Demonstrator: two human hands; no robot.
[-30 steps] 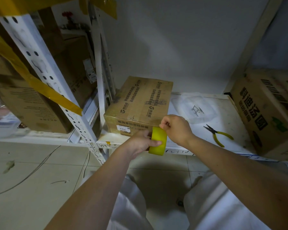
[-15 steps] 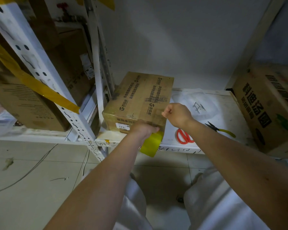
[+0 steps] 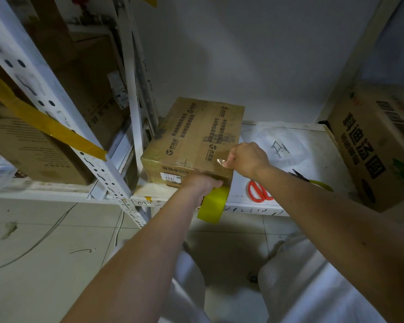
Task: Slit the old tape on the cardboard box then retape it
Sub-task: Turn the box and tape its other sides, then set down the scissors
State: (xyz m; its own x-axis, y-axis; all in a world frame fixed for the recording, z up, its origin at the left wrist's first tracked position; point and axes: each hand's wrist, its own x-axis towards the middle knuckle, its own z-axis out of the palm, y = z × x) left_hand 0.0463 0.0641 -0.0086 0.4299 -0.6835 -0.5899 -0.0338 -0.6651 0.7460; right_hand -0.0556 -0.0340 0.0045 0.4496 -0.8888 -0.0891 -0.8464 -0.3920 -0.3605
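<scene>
The cardboard box [image 3: 196, 138] sits on the white shelf [image 3: 313, 145], hard against the upright of the rack at its left; the left hand [image 3: 202, 183] grips the yellow tape roll [image 3: 214, 205] below the box's near front edge, fingers curled round it; the right hand [image 3: 247, 158] hovers over the box's near right corner, fingers pinched on the free end of the tape [image 3: 221, 161], which glints clear there.

Judging by this, a fresh strip is being drawn up over the front edge; the main risk is that it lands off the seam or skewed, since the pull runs near the corner rather than the middle; a slack stretch between the hands could fold and stick to itself; a hard tug might also slide the box on the shelf, as nothing pins it down.

The tape between roll and pinch is nearly invisible, so whether it already touches the cardboard cannot be told; the seam and any slit in the old tape are lost in dim light and print; the left fingertips are hidden behind the roll; red-handled scissors [image 3: 257, 193] and yellow-handled pliers [image 3: 313, 180] lie partly behind the right forearm.
</scene>
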